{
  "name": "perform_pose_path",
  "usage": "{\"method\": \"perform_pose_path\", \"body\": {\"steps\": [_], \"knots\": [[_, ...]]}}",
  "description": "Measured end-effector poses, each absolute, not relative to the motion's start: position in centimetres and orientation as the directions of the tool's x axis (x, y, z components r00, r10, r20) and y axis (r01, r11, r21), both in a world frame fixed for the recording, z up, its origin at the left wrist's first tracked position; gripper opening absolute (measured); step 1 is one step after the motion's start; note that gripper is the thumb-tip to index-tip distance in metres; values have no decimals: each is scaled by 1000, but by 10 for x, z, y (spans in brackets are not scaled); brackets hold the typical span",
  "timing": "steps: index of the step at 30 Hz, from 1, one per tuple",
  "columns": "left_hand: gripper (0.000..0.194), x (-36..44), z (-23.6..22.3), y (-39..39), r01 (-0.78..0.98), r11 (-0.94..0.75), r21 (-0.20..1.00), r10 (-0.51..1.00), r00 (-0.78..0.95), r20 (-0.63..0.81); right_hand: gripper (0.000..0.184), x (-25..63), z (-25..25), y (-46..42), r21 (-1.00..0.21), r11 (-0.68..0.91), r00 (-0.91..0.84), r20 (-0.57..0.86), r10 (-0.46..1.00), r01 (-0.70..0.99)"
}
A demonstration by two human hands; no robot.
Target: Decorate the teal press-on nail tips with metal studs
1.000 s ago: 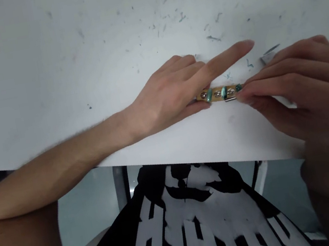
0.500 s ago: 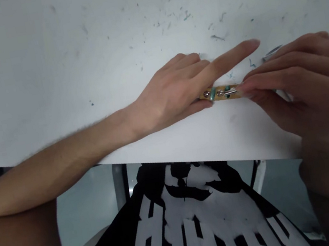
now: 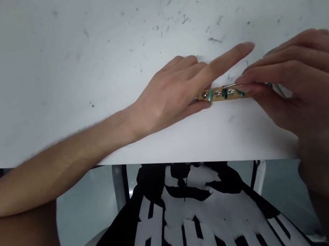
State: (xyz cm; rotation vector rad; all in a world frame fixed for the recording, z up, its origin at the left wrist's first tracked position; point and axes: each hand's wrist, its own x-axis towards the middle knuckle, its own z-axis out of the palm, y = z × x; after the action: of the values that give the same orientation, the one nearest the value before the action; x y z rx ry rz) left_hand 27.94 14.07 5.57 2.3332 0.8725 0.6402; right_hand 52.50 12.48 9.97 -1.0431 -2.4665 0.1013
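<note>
The left hand is lying flat on the white table, its thumb and curled fingers pinning the near end of a small tan strip studded with silver rivets and green bits, while the forefinger is stretching out straight beyond it, touching nothing. That press is probably there to keep the strip from sliding. The right hand is meeting the strip from the other side — fingers drawn together, tips pinching a thin metal pin at the strip's far end; how much of the strip lies under those fingers is hidden. The strip is sitting between the two hands, flat on the table and close to the edge nearest the person's black printed shirt — little room that way. Beyond the fingertips the speckled tabletop is running on wide, giving both hands free space to shift forward or outward.
</note>
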Motion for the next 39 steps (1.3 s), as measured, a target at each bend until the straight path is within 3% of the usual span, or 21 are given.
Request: {"method": "perform_pose_path", "body": {"steps": [16, 39], "knots": [[56, 280, 56, 140, 476, -648, 595, 704, 672, 229, 22, 536, 99, 124, -222, 684, -587, 375, 717, 694], [58, 281, 56, 142, 464, -706, 535, 662, 701, 265, 34, 532, 106, 118, -207, 753, -676, 340, 654, 624]]}}
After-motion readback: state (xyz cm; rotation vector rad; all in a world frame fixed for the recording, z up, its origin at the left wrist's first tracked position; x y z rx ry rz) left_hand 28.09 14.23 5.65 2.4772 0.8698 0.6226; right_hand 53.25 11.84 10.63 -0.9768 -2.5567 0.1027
